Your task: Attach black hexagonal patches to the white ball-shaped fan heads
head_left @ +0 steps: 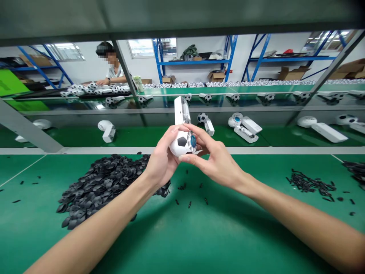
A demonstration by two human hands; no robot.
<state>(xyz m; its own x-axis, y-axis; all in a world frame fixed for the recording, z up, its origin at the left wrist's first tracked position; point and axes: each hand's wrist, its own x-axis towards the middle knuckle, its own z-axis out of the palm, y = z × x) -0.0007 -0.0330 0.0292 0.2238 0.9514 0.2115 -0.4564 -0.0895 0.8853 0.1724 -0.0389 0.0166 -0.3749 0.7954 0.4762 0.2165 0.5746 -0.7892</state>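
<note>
The left hand (pixel 163 156) at nine o'clock and right hand (pixel 218 160) at three grasp the football-patterned ball (pixel 176 148) between their fingers, its long white handle (pixel 178 109) pointing to twelve.

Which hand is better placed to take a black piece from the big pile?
Probably the left hand: it's closer to the pile; the right hand is farther off. Both hands hold the ball.

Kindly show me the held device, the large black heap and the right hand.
Held device (pixel 181 142): head view, on its ball-shaped end.
Large black heap (pixel 99 186): head view, on its middle.
Right hand (pixel 217 158): head view, on its back.
</note>
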